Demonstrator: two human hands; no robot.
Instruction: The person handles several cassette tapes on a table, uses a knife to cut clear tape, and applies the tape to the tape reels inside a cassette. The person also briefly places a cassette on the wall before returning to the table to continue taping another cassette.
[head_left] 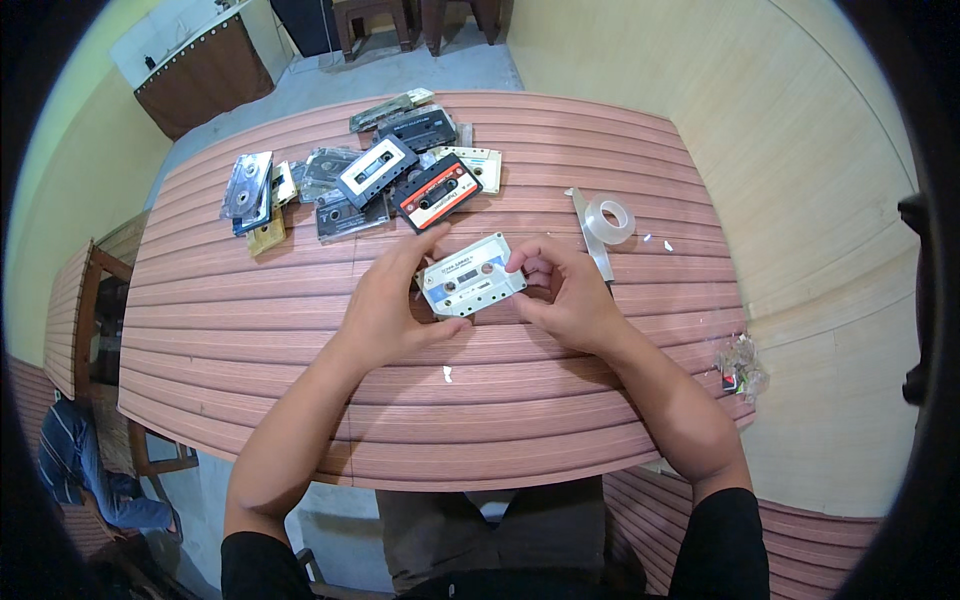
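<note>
A white cassette tape [462, 277] with a pale blue label is tilted between my hands, low over the near middle of the table. My right hand [572, 300] pinches its right end with thumb and fingers. My left hand [392, 298] curves round the left end, thumb below the near edge and index finger by the far edge; its other fingers are partly hidden. Just beyond lies a black cassette with a red and white label [438, 194]. It rests against a heap of cassettes, among them a dark blue one with a white label [377, 171].
Left of the heap sits a small stack of cassettes [247, 187]. A clear tape roll [609, 219] lies by a flat grey strip [592, 235] at the right. Crumpled clear scraps [742, 368] lie near the right edge, beside the wall [820, 270]. Another person [85, 460] sits far left.
</note>
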